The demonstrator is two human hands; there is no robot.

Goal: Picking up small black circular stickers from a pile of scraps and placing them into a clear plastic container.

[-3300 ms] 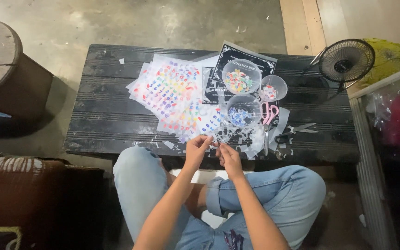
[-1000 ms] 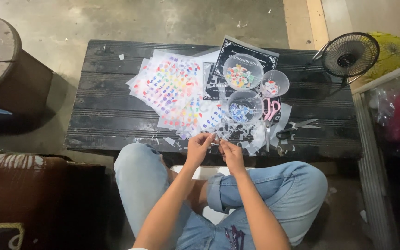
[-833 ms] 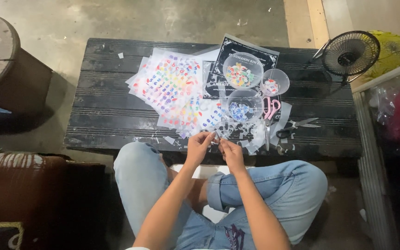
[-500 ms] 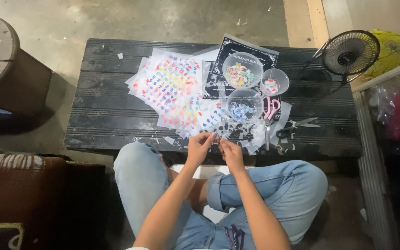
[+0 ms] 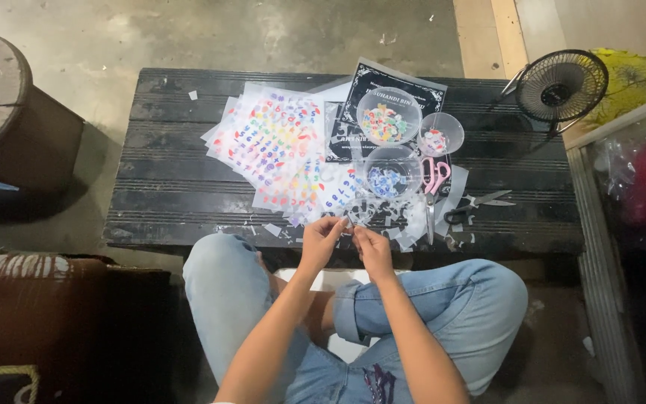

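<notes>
My low black slatted table (image 5: 166, 150) is covered: colourful sticker sheets (image 5: 278, 146) fanned across the middle, three clear bowls (image 5: 389, 120) of cut bits, pink scissors (image 5: 434, 187), black scissors (image 5: 476, 206), paper scraps (image 5: 413, 224) everywhere.

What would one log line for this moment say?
left hand: pinching small piece | right hand: pinching same piece | sticker sheets: on black bench | pink scissors: lying beside bowls

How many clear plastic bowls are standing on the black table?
3. The largest clear bowl stands on the black printed sheet; a smaller bowl is just to its right; the third bowl stands nearer the person, beside the pink scissors. None seems hidden.
</notes>
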